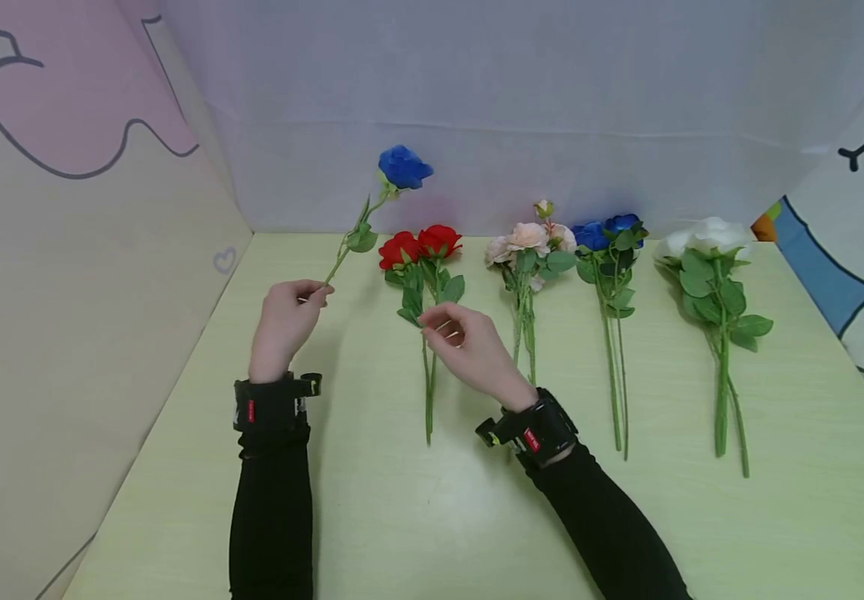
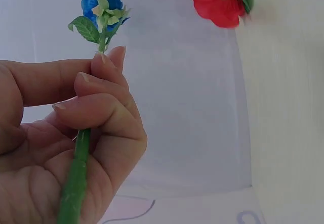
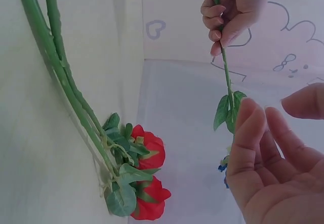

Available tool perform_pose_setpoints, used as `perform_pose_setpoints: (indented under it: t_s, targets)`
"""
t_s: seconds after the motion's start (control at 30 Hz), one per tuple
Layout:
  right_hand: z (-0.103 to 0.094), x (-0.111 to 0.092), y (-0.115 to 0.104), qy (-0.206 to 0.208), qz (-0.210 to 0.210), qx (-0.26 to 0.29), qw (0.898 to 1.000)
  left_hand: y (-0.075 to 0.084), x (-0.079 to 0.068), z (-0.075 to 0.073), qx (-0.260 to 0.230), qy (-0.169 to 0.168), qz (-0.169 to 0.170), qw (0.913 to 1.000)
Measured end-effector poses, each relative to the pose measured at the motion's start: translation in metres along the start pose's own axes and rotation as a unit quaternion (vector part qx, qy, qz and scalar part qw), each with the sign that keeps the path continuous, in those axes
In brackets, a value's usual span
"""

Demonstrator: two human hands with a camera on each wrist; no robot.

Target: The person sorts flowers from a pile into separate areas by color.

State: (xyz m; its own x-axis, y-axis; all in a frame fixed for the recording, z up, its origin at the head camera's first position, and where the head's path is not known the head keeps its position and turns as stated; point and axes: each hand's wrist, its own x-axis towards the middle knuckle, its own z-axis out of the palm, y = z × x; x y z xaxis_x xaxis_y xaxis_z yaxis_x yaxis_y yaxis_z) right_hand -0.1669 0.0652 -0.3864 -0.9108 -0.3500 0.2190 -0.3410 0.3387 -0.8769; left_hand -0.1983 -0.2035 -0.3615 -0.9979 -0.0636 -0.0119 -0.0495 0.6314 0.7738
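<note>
My left hand (image 1: 287, 321) grips the green stem of a single blue rose (image 1: 405, 167), fingers curled round it. The bloom tilts up and to the right, raised above the table. In the left wrist view the stem crosses the palm and the blue flower (image 2: 101, 6) shows above the fingertips. My right hand (image 1: 469, 346) hovers over the stems of two red roses (image 1: 420, 246), its fingers loosely bent with nothing between them. In the right wrist view the thumb and fingertips stand apart, and the red roses (image 3: 149, 173) lie to the left.
Right of the red roses lie a bunch of pale pink roses (image 1: 529, 242), two blue roses (image 1: 611, 229) and a white flower bunch (image 1: 705, 237) with broad leaves. All rest on the pale table (image 1: 417, 517), blooms toward the white backdrop (image 1: 521, 92). A patterned wall panel (image 1: 87, 275) borders the left side.
</note>
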Motion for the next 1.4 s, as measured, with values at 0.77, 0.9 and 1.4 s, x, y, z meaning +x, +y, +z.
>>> perform_pose_setpoints:
  t_s: [0.77, 0.9, 1.4]
  targets:
    - [-0.039, 0.007, 0.016, 0.07, 0.053, 0.044, 0.995, 0.043, 0.006, 0.094, -0.249, -0.186, 0.048, 0.9494]
    - [-0.044, 0.007, 0.017, 0.086, 0.066, 0.041, 0.993, 0.047, 0.003, 0.107, -0.252, -0.207, 0.059, 0.9434]
    - [-0.049, 0.008, 0.021, 0.111, 0.065, 0.028, 0.991, 0.057, -0.007, 0.13, -0.264, -0.27, 0.062, 0.9239]
